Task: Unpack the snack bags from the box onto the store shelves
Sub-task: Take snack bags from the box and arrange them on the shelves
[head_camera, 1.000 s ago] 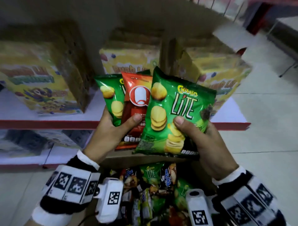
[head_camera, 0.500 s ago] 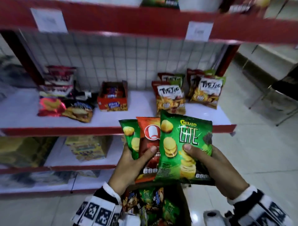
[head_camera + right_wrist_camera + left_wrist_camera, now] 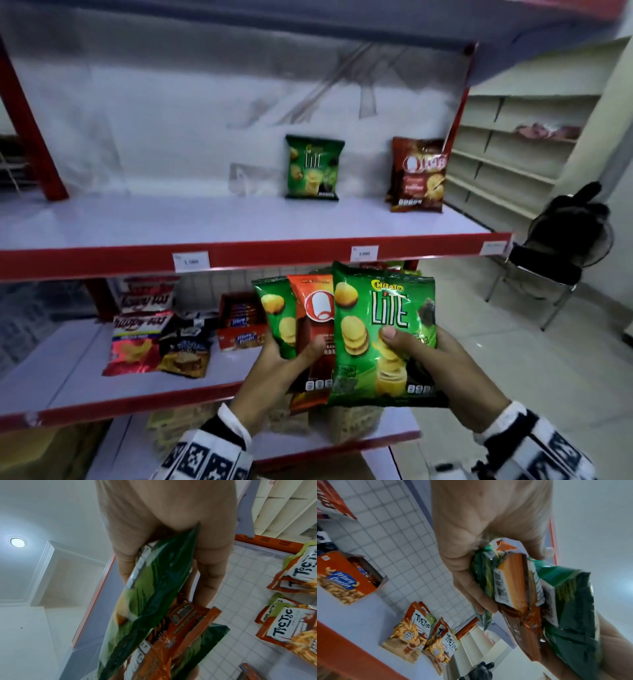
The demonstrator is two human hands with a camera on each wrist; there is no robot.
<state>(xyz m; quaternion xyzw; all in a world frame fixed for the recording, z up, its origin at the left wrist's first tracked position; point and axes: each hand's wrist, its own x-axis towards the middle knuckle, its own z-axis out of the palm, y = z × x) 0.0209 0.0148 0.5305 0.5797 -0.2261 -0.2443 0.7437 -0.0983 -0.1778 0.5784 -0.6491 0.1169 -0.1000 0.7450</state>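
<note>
Right hand (image 3: 442, 363): thumb laid flat across the front of the green Chitato Lite bag (image 3: 382, 335), remaining fingers curled behind it, so the bag is pinched near its lower half; in the right wrist view the fingers (image 3: 211, 574) lie along the bag's back face. Left hand (image 3: 274, 373): thumb pressed on the front of the orange-red Q-logo bag (image 3: 313, 329), fingers wrapped behind, also clamping a second green Lite bag (image 3: 277, 315) at the far left of the fan; the left wrist view shows both bags gripped by their bottom edges. All three bags stand upright with long axes near vertical, tops up, printed faces toward the person, overlapping left to right with the right-hand bag frontmost and touching the orange-red one. Both hands are raised in front of the chest, palms turned inward, wrists below the bags, banded sleeves (image 3: 212, 452) at the bottom of the head view. The fan is held in the air in front of the red edge of the upper shelf (image 3: 102, 226), not resting on it. On that shelf a green Lite bag (image 3: 313, 167) and a brown Q-logo bag (image 3: 417, 174) stand upright, well apart. The shelf below carries a Mary Queen carton (image 3: 241, 322) and Tic Tic bags (image 3: 412, 631). A black chair (image 3: 555, 260) stands to the right
</note>
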